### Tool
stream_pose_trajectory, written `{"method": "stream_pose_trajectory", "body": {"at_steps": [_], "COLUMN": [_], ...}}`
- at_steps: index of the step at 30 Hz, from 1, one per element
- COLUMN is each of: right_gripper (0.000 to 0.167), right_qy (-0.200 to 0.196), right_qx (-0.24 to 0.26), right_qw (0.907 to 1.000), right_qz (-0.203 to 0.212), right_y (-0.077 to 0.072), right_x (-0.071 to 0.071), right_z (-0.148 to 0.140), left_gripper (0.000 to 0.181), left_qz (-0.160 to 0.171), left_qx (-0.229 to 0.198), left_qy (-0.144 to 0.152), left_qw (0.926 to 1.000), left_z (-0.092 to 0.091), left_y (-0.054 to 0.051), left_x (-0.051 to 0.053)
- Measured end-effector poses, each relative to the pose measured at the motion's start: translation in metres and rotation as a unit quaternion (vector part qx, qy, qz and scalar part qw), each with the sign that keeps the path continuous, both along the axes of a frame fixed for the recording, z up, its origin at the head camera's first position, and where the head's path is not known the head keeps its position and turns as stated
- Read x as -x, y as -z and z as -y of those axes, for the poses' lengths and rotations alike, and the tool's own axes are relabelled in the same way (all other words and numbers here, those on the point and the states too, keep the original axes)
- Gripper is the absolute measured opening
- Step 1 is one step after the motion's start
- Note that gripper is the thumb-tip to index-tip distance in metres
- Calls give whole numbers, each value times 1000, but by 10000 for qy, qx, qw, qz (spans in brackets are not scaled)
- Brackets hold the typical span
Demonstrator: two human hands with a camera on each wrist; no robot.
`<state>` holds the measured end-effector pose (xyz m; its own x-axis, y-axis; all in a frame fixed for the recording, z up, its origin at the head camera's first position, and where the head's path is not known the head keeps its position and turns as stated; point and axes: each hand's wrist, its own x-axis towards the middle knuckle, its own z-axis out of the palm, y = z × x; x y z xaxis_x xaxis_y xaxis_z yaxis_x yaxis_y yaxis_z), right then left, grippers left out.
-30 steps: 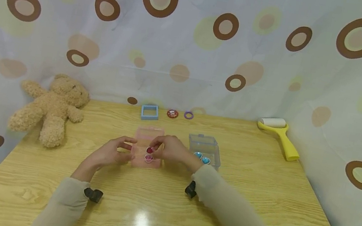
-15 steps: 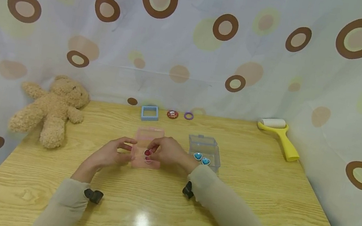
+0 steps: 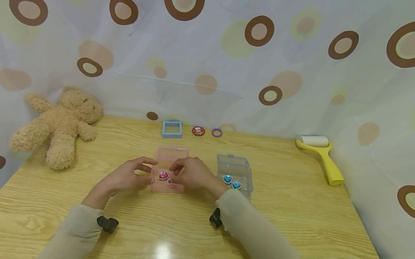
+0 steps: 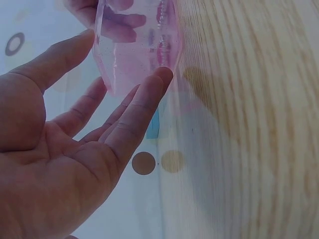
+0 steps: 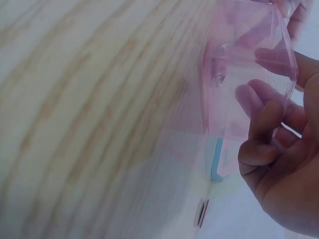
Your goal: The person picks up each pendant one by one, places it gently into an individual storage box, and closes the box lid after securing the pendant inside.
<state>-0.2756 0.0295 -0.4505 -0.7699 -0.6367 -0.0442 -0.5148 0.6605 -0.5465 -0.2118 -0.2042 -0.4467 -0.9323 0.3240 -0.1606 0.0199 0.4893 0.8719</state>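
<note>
A pink transparent box [image 3: 166, 188] stands with its lid raised on the table. Inside, a pink heart-shaped gem [image 3: 163, 176] with a beaded rim lies towards the left; a second gem [image 3: 171, 183] shows only partly beside it. My right hand [image 3: 193, 173] reaches over the right wall, and in the right wrist view the fingertips [image 5: 247, 97] are inside the box, apart from the gems, holding nothing visible. My left hand [image 3: 129, 175] is at the box's left side with fingers extended; in the left wrist view its fingertips [image 4: 164, 74] touch the box wall.
To the right, a clear grey-blue box [image 3: 246, 177] holds two blue heart gems [image 3: 231, 181]. Behind lie a blue square frame [image 3: 171, 134], a red round piece [image 3: 198, 131] and a purple ring [image 3: 217, 133]. A teddy bear [image 3: 58, 123] sits left, a yellow-handled lint roller [image 3: 327, 163] right.
My right hand moved the pink gem left and down into the box, then let go of it. The gem now lies free, its face visible. My left hand has stayed at the box.
</note>
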Motion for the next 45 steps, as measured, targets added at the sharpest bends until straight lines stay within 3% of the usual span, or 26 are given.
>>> {"method": "stream_pose_trajectory", "body": {"at_steps": [11,21,32,37,45], "right_gripper": [24,25,26,27,32], "right_qy": [52,-202,298,586,820], "right_qx": [301,713,1081,994,733], "right_qw": [9991,9972,9935,9932,9929], "right_qz": [310,120,205,173,450], "right_y": [-5,-11,-16,-17,-9], "right_x": [0,4,13,16,22], "right_z": [-7,-18,-29,-31,-30], "left_gripper": [57,57,57,57,58], "left_qz": [39,56,87,118,81], "left_qx": [35,36,-66,-98,-90], "left_qy": [-25,-56,-7,13,23], "left_qw": [10000,10000,9999,9999,9999], "left_z": [-1,0,1,1,1], "left_y": [-1,0,3,3,2], "left_x": [-1,0,1,2,2]}}
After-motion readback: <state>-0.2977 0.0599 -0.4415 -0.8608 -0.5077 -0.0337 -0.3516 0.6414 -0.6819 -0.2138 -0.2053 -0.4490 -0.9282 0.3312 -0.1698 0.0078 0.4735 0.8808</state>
